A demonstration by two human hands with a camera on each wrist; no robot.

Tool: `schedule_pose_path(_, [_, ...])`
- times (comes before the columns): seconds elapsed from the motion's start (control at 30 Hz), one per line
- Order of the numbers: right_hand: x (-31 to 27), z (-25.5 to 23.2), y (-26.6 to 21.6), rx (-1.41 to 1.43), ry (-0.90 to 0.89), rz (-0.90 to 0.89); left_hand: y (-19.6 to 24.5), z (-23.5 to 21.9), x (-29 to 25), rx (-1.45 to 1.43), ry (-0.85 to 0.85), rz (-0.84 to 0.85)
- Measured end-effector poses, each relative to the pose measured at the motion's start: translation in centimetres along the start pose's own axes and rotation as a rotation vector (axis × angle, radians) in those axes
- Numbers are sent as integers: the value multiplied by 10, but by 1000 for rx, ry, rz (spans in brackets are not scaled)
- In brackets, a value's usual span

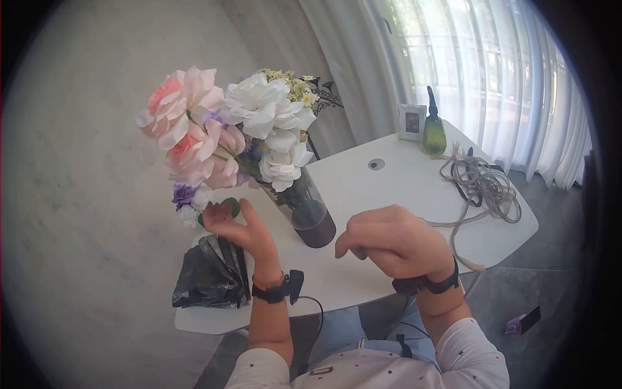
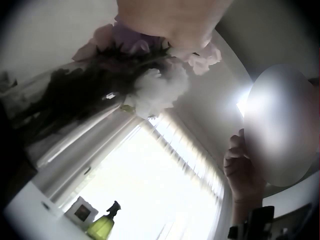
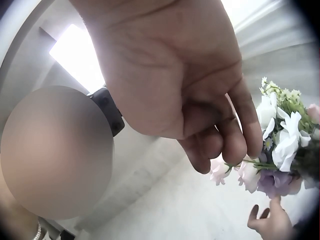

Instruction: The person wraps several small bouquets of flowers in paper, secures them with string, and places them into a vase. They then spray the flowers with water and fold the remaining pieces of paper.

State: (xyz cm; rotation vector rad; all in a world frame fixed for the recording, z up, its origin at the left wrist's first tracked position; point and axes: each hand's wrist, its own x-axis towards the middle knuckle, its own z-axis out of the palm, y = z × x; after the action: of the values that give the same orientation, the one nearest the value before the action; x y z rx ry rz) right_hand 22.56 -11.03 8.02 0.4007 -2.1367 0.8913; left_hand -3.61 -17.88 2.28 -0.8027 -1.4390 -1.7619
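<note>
A clear cylindrical vase [image 1: 315,223] with a dark lower part stands on the white table, full of artificial flowers. Large pink roses [image 1: 194,152] lean out to the left, and white blooms [image 1: 262,107] crowd the right side. My left hand [image 1: 243,230] is raised at the left, just under a small purple flower [image 1: 184,193] and a green leaf, its fingers relaxed. To the right of the vase hovers my right hand [image 1: 398,240], fingers loosely bent. Nothing shows in its palm [image 3: 165,65] in the right wrist view.
A crumpled black plastic bag [image 1: 210,275] lies at the table's left corner. Toward the back right are a small picture frame [image 1: 412,123], a green spray bottle [image 1: 435,133] and a tangle of pale cord [image 1: 483,188]. Sheer curtains [image 1: 492,78] hang behind.
</note>
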Motion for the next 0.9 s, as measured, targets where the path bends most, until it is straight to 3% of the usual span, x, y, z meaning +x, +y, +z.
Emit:
schedule_pose_path(0.07, [-7, 7, 2, 49, -57, 37, 29, -21, -17, -466, -285, 9])
schedule_pose_path(0.13, [-12, 23, 13, 166, -136, -69, 61, -31, -34, -770, -679, -129])
schedule_pose_path(0.17, [-15, 26, 15, 199, -212, -9, 75, -35, -41, -774, -696, -142])
schedule_pose_path(0.23, [-22, 42, 24, 265, -194, -8, 94, -38, -55, -805, -1091, -115])
schedule_pose_path(0.27, [-27, 48, 27, 329, -187, -24, 93, -39, -61, -826, -1127, -134])
schedule_pose_path(0.37, [-41, 52, 26, 370, -148, 31, 84, -42, -76, -798, -1097, -290])
schedule_pose_path(0.5, [-55, 59, 28, 393, -132, 34, 87, -42, -89, -863, -1141, -366])
schedule_pose_path(0.63, [-66, 52, 25, 352, -138, 86, 73, -39, -94, -871, -1241, -388])
schedule_pose_path(0.73, [-75, 36, 24, 213, -157, 153, 60, -38, -97, -884, -1273, -288])
schedule_pose_path(0.83, [-82, 8, 19, 21, -142, 214, 51, -38, -95, -559, -959, -523])
schedule_pose_path(0.87, [-84, -4, 18, -90, -135, 250, 42, -37, -92, -560, -950, -528])
schedule_pose_path(0.9, [-86, -16, 21, -172, -97, 293, 37, -35, -87, -433, -839, -597])
